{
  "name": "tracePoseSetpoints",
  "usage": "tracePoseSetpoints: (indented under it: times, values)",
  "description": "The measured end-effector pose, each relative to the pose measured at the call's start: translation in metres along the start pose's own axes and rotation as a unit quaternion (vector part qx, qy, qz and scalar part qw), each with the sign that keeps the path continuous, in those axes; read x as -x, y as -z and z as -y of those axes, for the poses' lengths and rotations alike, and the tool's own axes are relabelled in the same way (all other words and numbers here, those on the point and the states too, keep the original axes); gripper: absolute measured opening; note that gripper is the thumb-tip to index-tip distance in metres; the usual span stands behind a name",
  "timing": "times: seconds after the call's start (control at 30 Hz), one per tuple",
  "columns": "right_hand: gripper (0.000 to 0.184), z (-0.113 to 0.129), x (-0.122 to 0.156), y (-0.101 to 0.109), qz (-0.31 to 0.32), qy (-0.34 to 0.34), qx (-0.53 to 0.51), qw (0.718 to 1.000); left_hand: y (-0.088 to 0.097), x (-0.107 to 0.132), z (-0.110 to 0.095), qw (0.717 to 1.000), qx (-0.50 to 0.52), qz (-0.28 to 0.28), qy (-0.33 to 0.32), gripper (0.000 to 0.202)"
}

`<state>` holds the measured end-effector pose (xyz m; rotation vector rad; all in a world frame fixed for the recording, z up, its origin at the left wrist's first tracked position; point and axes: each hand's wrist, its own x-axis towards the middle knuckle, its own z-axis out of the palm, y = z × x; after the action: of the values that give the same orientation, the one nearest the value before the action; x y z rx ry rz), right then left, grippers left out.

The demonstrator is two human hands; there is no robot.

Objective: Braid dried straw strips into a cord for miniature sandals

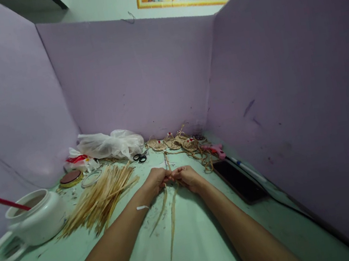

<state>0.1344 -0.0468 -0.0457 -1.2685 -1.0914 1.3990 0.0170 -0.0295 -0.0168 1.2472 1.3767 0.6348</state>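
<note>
My left hand (160, 179) and my right hand (186, 177) meet fingertip to fingertip above the middle of the table, both closed in a pinch on straw strands. A thin twisted straw cord (167, 160) runs away from the fingertips toward the back. Two loose straw ends (173, 225) hang from under the hands toward me, one longer than the other. The exact spot where the fingers grip is partly covered by the fingers. To the left of my left hand lies a spread bundle of dry straw strips (102, 199).
White pot (44, 219) with a red-handled tool at left. Behind: plastic bag (112, 144), black scissors (140, 158), round tin (71, 178), woven straw pieces (171, 142). At right: pink glue gun (215, 150), its cable, and a dark phone (238, 181). Purple panels (132, 75) enclose three sides.
</note>
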Motion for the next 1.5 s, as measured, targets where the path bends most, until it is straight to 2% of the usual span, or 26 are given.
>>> tracePoseSetpoints:
  times: [0.17, 0.27, 0.33, 0.47, 0.53, 0.7, 0.87, 1.03, 1.17, 1.3, 1.37, 1.5]
  values:
    - [0.006, 0.001, 0.002, 0.002, 0.015, -0.012, -0.008, 1.0, -0.004, -0.003, 0.004, 0.998, -0.025, -0.036, -0.054, 0.009]
    - [0.004, -0.001, 0.0, 0.003, 0.015, -0.012, -0.012, 1.0, -0.003, -0.005, 0.006, 0.995, -0.028, -0.033, -0.085, 0.009]
    - [0.003, -0.002, -0.002, 0.004, 0.015, -0.015, -0.011, 1.0, 0.0, -0.005, 0.006, 0.996, -0.024, -0.011, -0.089, 0.009]
    - [0.005, 0.0, -0.001, 0.005, 0.015, -0.026, -0.008, 1.0, 0.008, -0.005, 0.004, 0.995, -0.003, 0.077, -0.059, 0.013]
    - [0.006, 0.001, 0.0, 0.005, 0.018, -0.028, -0.005, 0.999, 0.01, -0.007, 0.006, 0.994, 0.007, 0.098, -0.052, 0.01]
    - [0.006, -0.001, 0.0, 0.005, 0.021, -0.019, 0.009, 1.0, 0.007, -0.008, 0.009, 0.996, 0.009, 0.059, -0.064, 0.006]
    - [0.003, -0.002, -0.001, 0.005, 0.005, 0.0, 0.047, 0.999, 0.002, -0.004, 0.006, 0.999, 0.004, 0.014, -0.048, 0.005]
    - [0.001, -0.002, -0.002, 0.002, -0.053, 0.027, 0.118, 0.991, -0.001, -0.004, 0.007, 0.999, -0.001, -0.002, -0.048, 0.012]
    - [0.001, -0.001, -0.002, 0.003, -0.099, 0.064, 0.187, 0.975, -0.005, -0.006, 0.01, 0.998, -0.008, -0.02, -0.066, 0.01]
    - [0.007, 0.007, 0.007, 0.005, -0.165, 0.093, 0.362, 0.913, -0.01, -0.009, 0.011, 0.996, -0.01, -0.04, -0.075, 0.012]
    - [0.01, 0.013, 0.013, 0.003, -0.173, 0.073, 0.413, 0.891, -0.012, -0.01, 0.011, 0.996, -0.008, -0.046, -0.072, 0.014]
    - [0.013, 0.016, 0.023, -0.007, -0.166, 0.073, 0.443, 0.878, -0.011, -0.008, 0.009, 0.998, 0.004, -0.04, -0.058, 0.017]
